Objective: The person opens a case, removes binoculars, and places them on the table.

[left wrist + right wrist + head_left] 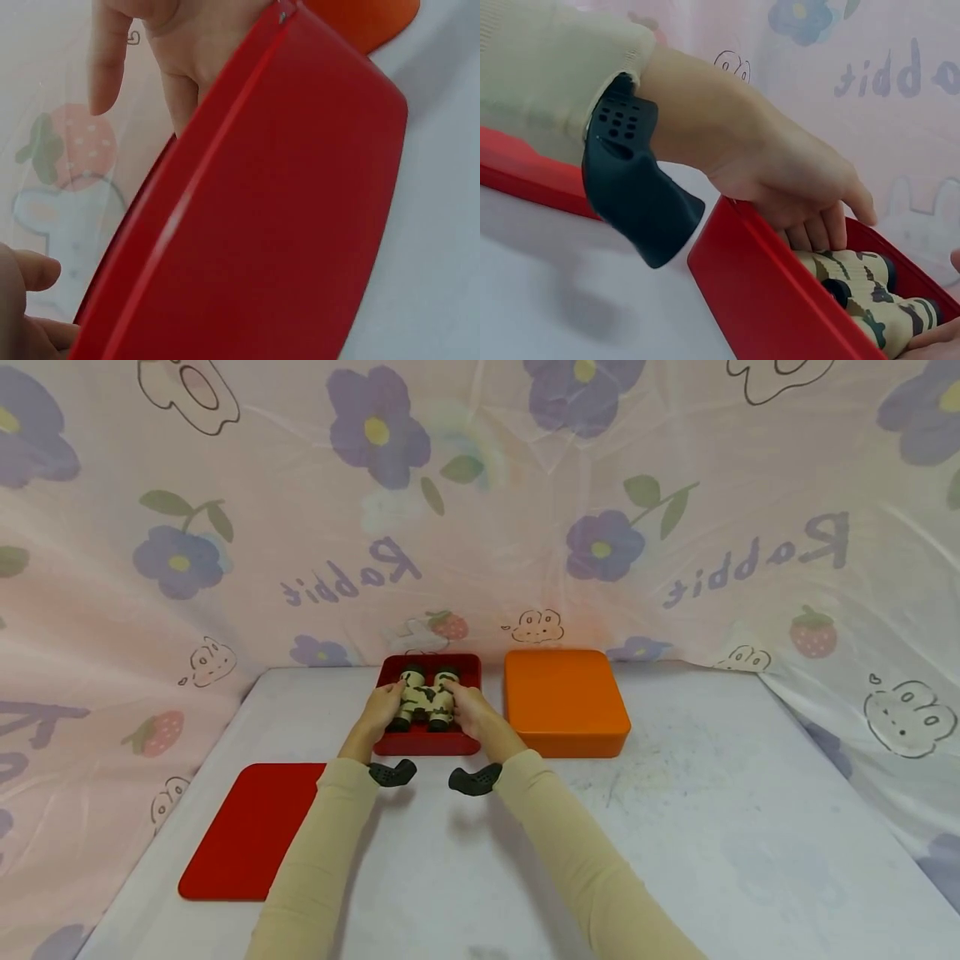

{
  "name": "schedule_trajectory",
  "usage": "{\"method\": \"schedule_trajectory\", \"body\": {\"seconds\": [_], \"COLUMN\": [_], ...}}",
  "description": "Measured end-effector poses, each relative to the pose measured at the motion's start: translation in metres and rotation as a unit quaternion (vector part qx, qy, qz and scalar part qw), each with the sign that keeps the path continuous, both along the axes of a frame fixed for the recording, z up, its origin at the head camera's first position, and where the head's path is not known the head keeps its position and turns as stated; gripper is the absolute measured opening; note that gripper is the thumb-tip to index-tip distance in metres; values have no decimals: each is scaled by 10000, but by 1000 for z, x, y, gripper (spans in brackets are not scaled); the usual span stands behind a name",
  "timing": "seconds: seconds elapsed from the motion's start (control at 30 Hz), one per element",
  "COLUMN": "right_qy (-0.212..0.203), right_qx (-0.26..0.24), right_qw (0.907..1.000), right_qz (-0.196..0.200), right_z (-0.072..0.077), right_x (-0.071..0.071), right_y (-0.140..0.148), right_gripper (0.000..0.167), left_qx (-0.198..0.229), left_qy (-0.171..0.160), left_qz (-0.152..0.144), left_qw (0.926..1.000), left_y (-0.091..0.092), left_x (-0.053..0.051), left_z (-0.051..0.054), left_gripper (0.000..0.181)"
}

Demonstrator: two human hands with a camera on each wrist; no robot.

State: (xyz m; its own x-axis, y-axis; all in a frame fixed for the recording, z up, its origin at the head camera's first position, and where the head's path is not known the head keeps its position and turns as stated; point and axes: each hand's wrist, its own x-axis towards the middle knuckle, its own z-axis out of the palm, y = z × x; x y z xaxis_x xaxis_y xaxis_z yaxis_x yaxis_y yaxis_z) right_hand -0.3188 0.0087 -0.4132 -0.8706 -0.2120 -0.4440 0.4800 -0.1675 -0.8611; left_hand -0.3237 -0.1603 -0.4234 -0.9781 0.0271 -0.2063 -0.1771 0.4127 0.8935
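- Touches with the left hand (381, 706) the left side of the camouflage-patterned binoculars (417, 697); has this grip loose and unclosed, with the thumb apart from the fingers.
- Touches with the right hand (472, 710) the right side of the same binoculars, with fingers directed down inside the wall; has this grip also loose, with the thumb raised and apart.
- Shows the binoculars inside the red box (427, 743), between both hands, with dark ends directed to the far and near walls; cannot tell if resting fully on the bottom.
- Has the red box near the far edge of the bench (712, 843), before the flower-patterned cloth (487, 535).
- Has the orange box (566, 693) just beside the red box, on its right, with a narrow gap between.
- Has the flat red panel (247, 827) lying nearer, at left, partly hidden under the left sleeve (311, 877).
- Shows a dark perforated piece (472, 780) at the right wrist.
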Motion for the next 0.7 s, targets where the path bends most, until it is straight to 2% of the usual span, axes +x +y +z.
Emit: {"method": "schedule_trajectory", "body": {"seconds": [0.17, 0.4, 0.7], "right_qy": [97, 236, 300], "right_qx": [-62, 117, 14], "right_qw": [9999, 9996, 9995], "right_qz": [-47, -57, -3], "right_z": [0, 1, 5], "right_x": [0, 1, 3], "right_y": [0, 0, 1], "right_gripper": [69, 66, 59], "left_qx": [-100, -230, -94], "left_qy": [-72, 3, 167], "left_qz": [16, -16, -148], "left_qw": [9999, 9997, 9997], "left_y": [1, 2, 1], "left_x": [1, 3, 3], "left_z": [6, 7, 13], "left_gripper": [58, 61, 66]}}
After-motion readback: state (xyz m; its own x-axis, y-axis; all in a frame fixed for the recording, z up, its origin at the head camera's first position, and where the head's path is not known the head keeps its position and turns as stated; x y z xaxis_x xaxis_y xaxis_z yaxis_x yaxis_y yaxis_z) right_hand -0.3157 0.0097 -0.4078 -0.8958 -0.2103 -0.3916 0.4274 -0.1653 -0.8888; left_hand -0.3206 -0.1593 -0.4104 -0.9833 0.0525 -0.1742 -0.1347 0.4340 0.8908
